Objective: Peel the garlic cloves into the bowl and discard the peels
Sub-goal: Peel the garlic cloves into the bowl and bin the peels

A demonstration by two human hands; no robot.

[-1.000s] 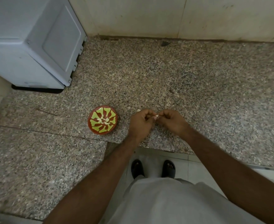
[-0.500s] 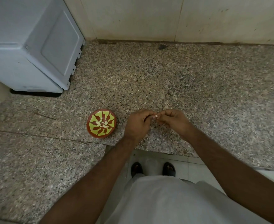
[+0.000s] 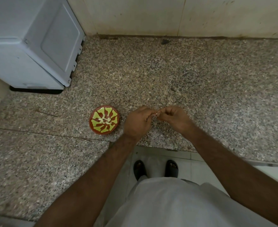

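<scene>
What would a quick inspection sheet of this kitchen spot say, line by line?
Surface: speckled granite counter, with a seam running across its left part.
Job's things: red bowl with yellow pattern on the counter, pale peeled cloves at its centre; a small pale garlic clove pinched between both hands.
Clutter: a small dark speck near the wall; loose peels too small to tell.
Grips: left hand and right hand both curled, fingertips meeting on the clove, just right of the bowl.
Cables: nothing seen.
Surroundings: grey appliance at back left, pale tiled wall behind, tiled floor and dark sandals below the counter edge.
</scene>
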